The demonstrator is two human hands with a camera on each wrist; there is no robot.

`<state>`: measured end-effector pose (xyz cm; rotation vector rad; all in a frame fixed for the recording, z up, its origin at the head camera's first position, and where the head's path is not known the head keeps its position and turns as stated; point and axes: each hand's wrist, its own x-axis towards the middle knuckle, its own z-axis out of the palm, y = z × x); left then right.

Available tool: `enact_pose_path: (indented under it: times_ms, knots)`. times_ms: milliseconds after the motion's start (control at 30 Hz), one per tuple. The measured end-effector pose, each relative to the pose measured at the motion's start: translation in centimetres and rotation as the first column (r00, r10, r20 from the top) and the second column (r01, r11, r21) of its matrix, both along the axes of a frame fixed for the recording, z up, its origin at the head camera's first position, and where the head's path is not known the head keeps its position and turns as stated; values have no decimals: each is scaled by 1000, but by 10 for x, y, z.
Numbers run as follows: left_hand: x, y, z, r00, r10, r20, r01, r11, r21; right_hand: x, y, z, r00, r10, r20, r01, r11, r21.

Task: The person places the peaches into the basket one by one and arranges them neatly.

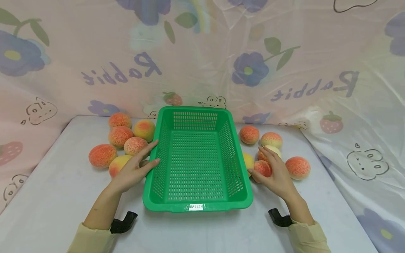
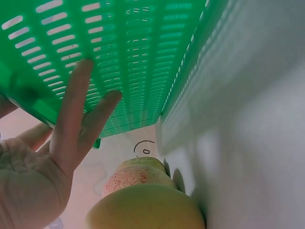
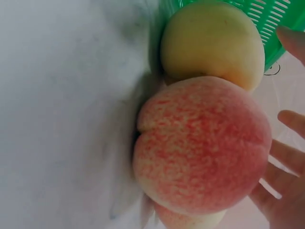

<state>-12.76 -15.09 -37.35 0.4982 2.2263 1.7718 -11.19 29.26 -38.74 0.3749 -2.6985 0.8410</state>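
Observation:
A green plastic basket (image 1: pixel 196 165) with slotted walls stands on the table, nothing inside it. At its left side, my left hand (image 1: pixel 134 170) holds the rim, the thumb over the edge. Two fingers (image 2: pixel 71 105) of that hand lie against the outer wall in the left wrist view. My right hand (image 1: pixel 276 175) hovers over the peaches right of the basket, fingers spread and holding nothing. Nearest to it are a red peach (image 1: pixel 262 168) and a pale peach (image 1: pixel 272 151). In the right wrist view a reddish peach (image 3: pixel 205 143) hides part of the right fingers.
Several peaches (image 1: pixel 120 136) cluster left of the basket, one yellowish peach (image 1: pixel 118 165) beside my left hand. More lie at the right, including an orange peach (image 1: pixel 249 134) and a lone red peach (image 1: pixel 297 168). A printed curtain (image 1: pixel 202 63) hangs behind the white table (image 1: pixel 205 232).

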Motion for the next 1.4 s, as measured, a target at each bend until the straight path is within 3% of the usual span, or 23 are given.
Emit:
enact_pose_path:
  times_ms: [200,433,600,767,933,1067,1267,1400]
  knots:
    - [-2,0,-1,1000,4,5,-4,1000,14,-10,-4,5,996,63,69,-67,997,46]
    - [-1,1,-2,1000,-6,18,5,1000,20,-23,-5,7,967,149,206,-167,984,69]
    - [0,1,-2,999,-25,49,22,999,43,-28,-6,8,954,146,262,-176,980,93]
    - [2,-1,-3,999,-3,46,2,1000,11,-33,-6,8,951,137,277,-165,983,81]
    - [2,0,-2,998,-1,58,2,1000,-8,-34,-1,4,957,127,261,-134,991,6]
    - [2,0,-2,998,14,56,-12,999,-32,-32,6,2,967,87,239,-62,992,-109]
    - [2,-1,-3,998,22,64,-20,999,-34,-30,11,0,978,82,190,-22,954,-299]
    - [2,1,-5,997,16,75,-15,1000,-17,-30,10,-2,982,99,160,-36,934,-355]
